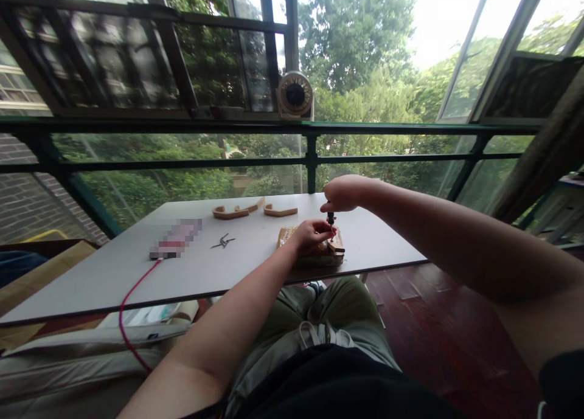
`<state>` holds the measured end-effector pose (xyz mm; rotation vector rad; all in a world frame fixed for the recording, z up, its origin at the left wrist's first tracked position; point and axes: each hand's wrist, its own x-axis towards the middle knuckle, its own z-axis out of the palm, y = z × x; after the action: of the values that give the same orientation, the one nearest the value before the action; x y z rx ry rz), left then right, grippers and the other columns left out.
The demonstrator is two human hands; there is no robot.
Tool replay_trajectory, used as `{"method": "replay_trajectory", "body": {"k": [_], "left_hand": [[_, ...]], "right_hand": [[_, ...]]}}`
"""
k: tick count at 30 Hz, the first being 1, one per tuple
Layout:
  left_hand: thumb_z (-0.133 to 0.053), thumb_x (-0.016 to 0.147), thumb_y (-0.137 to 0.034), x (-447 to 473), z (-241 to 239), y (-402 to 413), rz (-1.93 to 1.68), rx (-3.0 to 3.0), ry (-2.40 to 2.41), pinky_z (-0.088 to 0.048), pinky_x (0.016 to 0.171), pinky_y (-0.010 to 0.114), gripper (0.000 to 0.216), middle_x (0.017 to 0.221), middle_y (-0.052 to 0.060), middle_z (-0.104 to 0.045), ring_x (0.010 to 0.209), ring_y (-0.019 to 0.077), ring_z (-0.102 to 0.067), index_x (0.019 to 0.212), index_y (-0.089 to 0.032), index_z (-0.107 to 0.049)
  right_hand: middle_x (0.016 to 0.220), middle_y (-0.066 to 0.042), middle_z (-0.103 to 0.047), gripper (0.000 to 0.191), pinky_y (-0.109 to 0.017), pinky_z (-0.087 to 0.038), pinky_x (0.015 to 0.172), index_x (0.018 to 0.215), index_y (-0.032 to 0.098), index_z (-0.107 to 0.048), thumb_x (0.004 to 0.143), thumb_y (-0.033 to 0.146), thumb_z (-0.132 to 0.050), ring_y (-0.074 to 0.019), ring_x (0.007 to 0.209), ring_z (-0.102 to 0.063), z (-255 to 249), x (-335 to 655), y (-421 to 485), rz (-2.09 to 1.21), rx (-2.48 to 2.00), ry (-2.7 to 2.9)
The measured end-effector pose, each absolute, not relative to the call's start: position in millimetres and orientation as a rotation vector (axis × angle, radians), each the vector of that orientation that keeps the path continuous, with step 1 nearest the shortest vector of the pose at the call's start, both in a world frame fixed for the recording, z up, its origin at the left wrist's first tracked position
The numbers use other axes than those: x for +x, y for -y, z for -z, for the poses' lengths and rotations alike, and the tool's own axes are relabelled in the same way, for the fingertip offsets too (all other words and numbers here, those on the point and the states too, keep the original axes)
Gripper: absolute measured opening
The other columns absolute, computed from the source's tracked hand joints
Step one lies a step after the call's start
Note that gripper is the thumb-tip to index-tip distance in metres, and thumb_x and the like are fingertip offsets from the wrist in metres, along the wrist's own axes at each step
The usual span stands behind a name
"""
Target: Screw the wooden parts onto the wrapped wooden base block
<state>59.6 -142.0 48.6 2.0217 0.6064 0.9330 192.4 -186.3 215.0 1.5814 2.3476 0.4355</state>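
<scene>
My right hand (343,193) is wrapped round the dark handle of a screwdriver (331,216), held upright with its shaft pointing down. Under its tip lies a small light wooden piece (336,247), on top of a thick block (319,260) that looks wrapped in clear film or tape. My left hand (314,234) rests over the block, its fingers pinched close to the screwdriver's lower end. Whatever sits between those fingertips is too small to make out. Several dark screws (223,241) lie in a loose pile to the left.
Bent wooden strips (280,211) lie at the back of the white table (255,261). On the left is a blurred-out phone-like object (177,239) with a red cable (121,312) hanging over the front edge. A small fan (295,95) stands by the green railing (387,129).
</scene>
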Motion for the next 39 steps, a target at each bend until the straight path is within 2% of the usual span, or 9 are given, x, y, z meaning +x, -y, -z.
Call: {"method": "replay_trajectory", "body": {"k": [3, 7, 9, 12, 16, 23, 27, 32, 39], "left_hand": [[-0.068, 0.075, -0.036, 59.5, -48.4, 141.9, -0.926, 2.021, -0.599, -0.05, 0.078, 0.026, 0.029, 0.091, 0.009, -0.072, 0.082, 0.0175, -0.066, 0.089, -0.012, -0.071], [-0.069, 0.074, -0.036, 59.8, -46.1, 140.2, -0.937, 1.99, -0.614, -0.05, 0.079, 0.027, 0.028, 0.093, 0.009, -0.073, 0.083, 0.0179, -0.066, 0.089, -0.012, -0.071], [-0.07, 0.074, -0.036, 60.3, -44.6, 139.2, -0.94, 1.974, -0.612, -0.051, 0.08, 0.027, 0.029, 0.093, 0.01, -0.073, 0.083, 0.0181, -0.066, 0.09, -0.012, -0.071], [-0.07, 0.074, -0.035, 60.9, -43.6, 138.4, -0.934, 1.97, -0.599, -0.051, 0.079, 0.027, 0.029, 0.094, 0.01, -0.073, 0.083, 0.0178, -0.066, 0.091, -0.011, -0.071], [-0.069, 0.076, -0.034, 60.7, -45.5, 139.5, -0.909, 1.997, -0.595, -0.051, 0.077, 0.026, 0.029, 0.094, 0.01, -0.073, 0.083, 0.0179, -0.066, 0.092, -0.011, -0.071], [-0.066, 0.078, -0.036, 59.7, -50.0, 145.1, -0.872, 2.031, -0.624, -0.051, 0.079, 0.026, 0.03, 0.095, 0.009, -0.073, 0.086, 0.019, -0.066, 0.095, -0.011, -0.072], [-0.066, 0.078, -0.036, 59.9, -49.6, 144.9, -0.867, 2.014, -0.607, -0.051, 0.081, 0.027, 0.031, 0.099, 0.011, -0.073, 0.09, 0.0201, -0.067, 0.096, -0.011, -0.072], [-0.064, 0.08, -0.034, 59.6, -49.4, 144.4, -0.868, 2.048, -0.585, -0.051, 0.082, 0.027, 0.03, 0.099, 0.011, -0.073, 0.09, 0.0196, -0.067, 0.097, -0.011, -0.072], [-0.061, 0.082, -0.03, 59.3, -52.0, 146.7, -0.862, 2.083, -0.579, -0.05, 0.079, 0.024, 0.026, 0.097, 0.009, -0.073, 0.088, 0.0178, -0.066, 0.095, -0.011, -0.072]], "right_hand": [[0.085, -0.015, -0.068, 0.054, -0.031, -0.037, 0.058, 0.095, 0.009, -0.071, 0.084, 0.056, -0.048, -0.0222, 0.07, -0.058, -215.7, 195.1, 188.5, -0.393, 1.557, -2.391], [0.096, -0.009, -0.068, 0.045, -0.026, -0.037, 0.059, 0.122, 0.018, -0.059, 0.079, 0.03, -0.061, -0.0157, 0.07, -0.056, -218.6, 200.7, 191.6, -0.202, 1.439, -2.533], [0.096, -0.007, -0.068, 0.04, -0.025, -0.036, 0.059, 0.119, 0.02, -0.06, 0.079, 0.018, -0.058, -0.0139, 0.069, -0.055, -220.2, 201.1, 192.7, -0.191, 1.413, -2.544], [0.088, -0.007, -0.068, 0.031, -0.025, -0.035, 0.057, 0.109, 0.017, -0.065, 0.08, 0.014, -0.055, -0.0127, 0.063, -0.054, -221.9, 198.9, 193.4, -0.177, 1.435, -2.497], [0.074, -0.008, -0.068, 0.025, -0.026, -0.037, 0.057, 0.101, 0.01, -0.067, 0.083, 0.018, -0.052, -0.0122, 0.055, -0.054, -222.7, 196.8, 191.3, -0.017, 1.517, -2.393], [0.07, -0.011, -0.067, 0.033, -0.03, -0.039, 0.058, 0.082, 0.006, -0.069, 0.086, 0.031, -0.048, -0.0155, 0.055, -0.056, -225.0, 193.9, 190.7, -0.084, 1.511, -2.311], [0.067, -0.013, -0.066, 0.041, -0.034, -0.038, 0.062, 0.076, 0.007, -0.069, 0.086, 0.042, -0.05, -0.0206, 0.061, -0.058, -224.4, 190.1, 191.4, -0.152, 1.567, -2.299], [0.065, -0.015, -0.065, 0.042, -0.037, -0.038, 0.065, 0.069, 0.012, -0.068, 0.082, 0.051, -0.057, -0.0253, 0.068, -0.059, -218.9, 190.6, 185.3, -0.204, 1.653, -2.342], [0.067, -0.016, -0.067, 0.048, -0.038, -0.04, 0.065, 0.063, 0.015, -0.067, 0.084, 0.056, -0.051, -0.0246, 0.065, -0.059, -215.5, 195.8, 179.7, -0.127, 1.745, -2.307]]}}
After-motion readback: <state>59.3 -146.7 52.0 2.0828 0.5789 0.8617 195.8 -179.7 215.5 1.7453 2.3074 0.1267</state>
